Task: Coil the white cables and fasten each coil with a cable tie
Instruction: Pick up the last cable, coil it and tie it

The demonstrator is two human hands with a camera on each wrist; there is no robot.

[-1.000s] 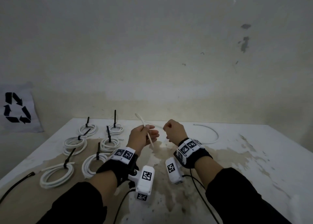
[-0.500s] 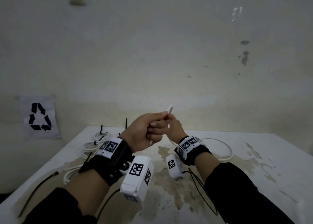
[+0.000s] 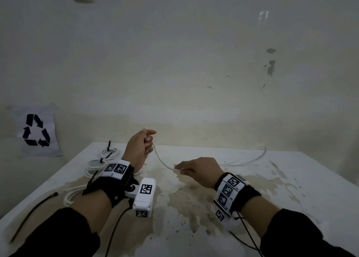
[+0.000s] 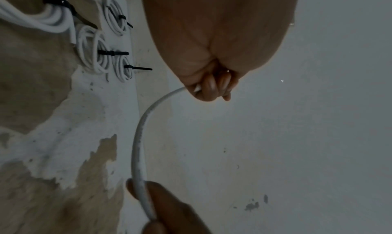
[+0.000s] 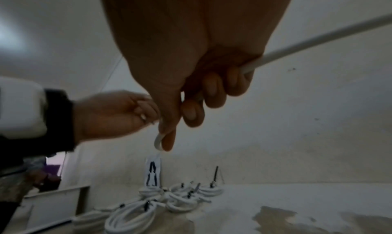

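Note:
A loose white cable (image 3: 162, 162) sags between my two hands above the table (image 3: 303, 204). My left hand (image 3: 149, 140) is raised and grips the cable's end in curled fingers (image 4: 212, 86). Lower and to the right, my right hand (image 3: 179, 169) holds the same cable (image 5: 318, 36) with its fingers (image 5: 212, 88) curled round it. Beyond the right hand the cable trails right over the table and loops toward the back edge (image 3: 263, 150). In the left wrist view the cable (image 4: 137, 153) arcs from my left fist to the right hand's fingertips (image 4: 161, 204).
Several white coils (image 3: 95, 164) fastened with black ties lie at the table's back left, partly hidden by my left wrist; they also show as coils (image 5: 180, 199). A loose black cable tie (image 3: 33, 212) lies near the left front edge. A wall stands close behind the table.
Half a second ago both hands were together, raised, at the cable's end. Now the right hand has moved down and right along the cable, while the left still holds the end up.

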